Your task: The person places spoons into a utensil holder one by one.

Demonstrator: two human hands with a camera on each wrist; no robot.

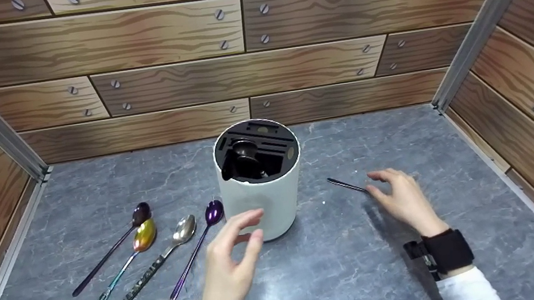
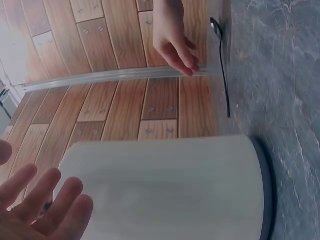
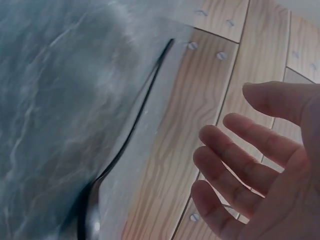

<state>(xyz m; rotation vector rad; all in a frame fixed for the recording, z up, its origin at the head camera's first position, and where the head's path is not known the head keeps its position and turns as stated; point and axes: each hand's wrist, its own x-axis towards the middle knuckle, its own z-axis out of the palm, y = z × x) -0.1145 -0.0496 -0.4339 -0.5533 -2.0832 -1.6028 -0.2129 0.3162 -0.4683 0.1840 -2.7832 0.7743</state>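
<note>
slim dark spoon (image 1: 346, 185): on the counter (image 1: 353, 272), right of the white utensil holder (image 1: 273, 200) and apart from it; near end hidden by the right hand (image 1: 403, 199) in head view
spoon look: long thin handle (image 3: 144, 103), near black, glossy; bowl (image 3: 94, 215) dark with a pale glint, cut off in right wrist view; exact color can't tell
spoon handling: likely metal, so light, stiff, hard to break; smooth finish, may slip or twist in a loose pinch
spoon hold spot: mid handle, thumb and forefinger across it; low profile, so fingertips probably need to get right down to the counter
holder look: upright cylinder, matte white wall, black slotted insert (image 1: 265, 138) on top
holder handling: rigid, probably heavier than the spoon, could tip if pushed high; steady it by the side wall
right hand: holding nothing, fingers loosely bent, thumb apart, above the spoon, not touching
left hand (image 1: 230, 266): holding nothing, thumb and fingers spread, by the holder's near side; contact can't tell
</note>
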